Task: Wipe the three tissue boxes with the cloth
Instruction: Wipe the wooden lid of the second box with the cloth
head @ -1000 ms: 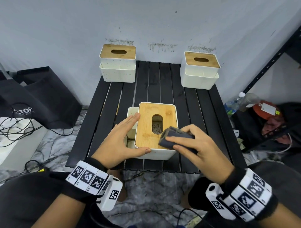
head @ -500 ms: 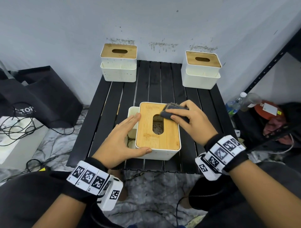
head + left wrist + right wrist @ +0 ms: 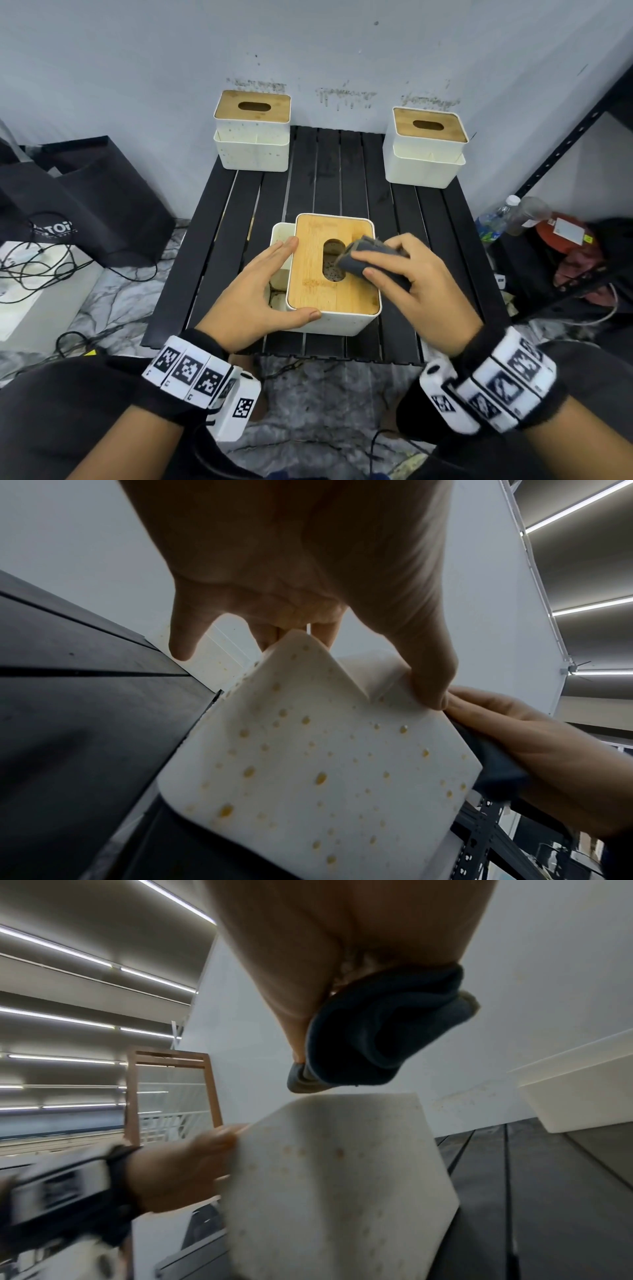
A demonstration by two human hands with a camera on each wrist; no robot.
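Three white tissue boxes with bamboo lids stand on a black slatted table [image 3: 325, 171]. The near tissue box [image 3: 318, 274] [image 3: 325, 764] [image 3: 342, 1177] is in front of me. The left far box [image 3: 252, 133] and the right far box [image 3: 426, 147] stand at the back corners. My right hand [image 3: 414, 284] grips a folded dark grey cloth [image 3: 368, 257] [image 3: 383, 1042] and presses it on the near lid, right of the slot. My left hand [image 3: 253, 291] [image 3: 308, 574] braces the box's near left corner, fingers straight along the side and thumb on the front.
A black bag [image 3: 85, 205] and loose cables [image 3: 34, 267] lie on the floor to the left. Plastic bottles [image 3: 496, 219] and a dark metal shelf frame [image 3: 565, 137] stand at the right. A grey wall rises right behind the far boxes.
My right hand slid the cloth from the lid's near right corner to its far right corner, then back to beside the slot. The left hand and the box stayed put.
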